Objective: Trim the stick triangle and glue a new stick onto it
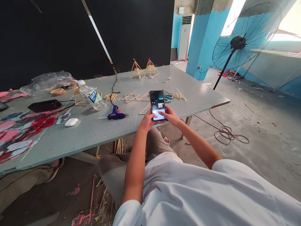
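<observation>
I hold a smartphone (157, 104) upright with its screen lit, just past the near edge of the grey table (94, 131). My left hand (147, 121) wraps its lower left side. My right hand (171, 115) grips the lower right side, thumb on the screen. A blue glue gun (115, 114) lies on the table to the left of the phone. Flat stick triangles (131, 97) lie beyond it, and two stick pyramids (143, 70) stand at the far edge.
A plastic water bottle (91, 95) lies on its side, with a white mouse (71, 122) and red and pink paper scraps (21, 131) at the left. A big floor fan (244, 34) stands at the right. Red cable (227, 133) coils on the concrete floor. Loose sticks lie under the table.
</observation>
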The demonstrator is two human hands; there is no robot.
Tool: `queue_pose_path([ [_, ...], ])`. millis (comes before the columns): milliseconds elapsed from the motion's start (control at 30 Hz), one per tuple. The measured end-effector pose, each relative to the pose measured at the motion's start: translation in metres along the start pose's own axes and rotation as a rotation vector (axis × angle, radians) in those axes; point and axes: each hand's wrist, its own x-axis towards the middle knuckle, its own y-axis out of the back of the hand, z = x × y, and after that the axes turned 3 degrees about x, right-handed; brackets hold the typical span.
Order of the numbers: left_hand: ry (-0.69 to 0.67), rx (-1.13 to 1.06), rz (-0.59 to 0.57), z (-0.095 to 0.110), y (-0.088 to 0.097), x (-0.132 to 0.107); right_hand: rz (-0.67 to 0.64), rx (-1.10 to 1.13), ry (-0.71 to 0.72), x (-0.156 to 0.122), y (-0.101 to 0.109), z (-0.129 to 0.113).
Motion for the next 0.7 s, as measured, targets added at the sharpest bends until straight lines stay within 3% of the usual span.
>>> queue_pose_path([
  [167,-0.004,-0.020,0.020,0.0009,0.0006,0.0005,-0.123,0.050,-0.002,-0.0036,0.0056,-0.0034],
  [433,0.019,-0.040,0.053,0.0012,0.0010,0.0018,-0.105,0.048,-0.035,-0.0027,0.0064,-0.0016],
  [700,0.020,-0.026,0.059,0.0007,0.0010,0.0028,-0.147,0.054,0.050,-0.0002,0.0084,0.0022],
])
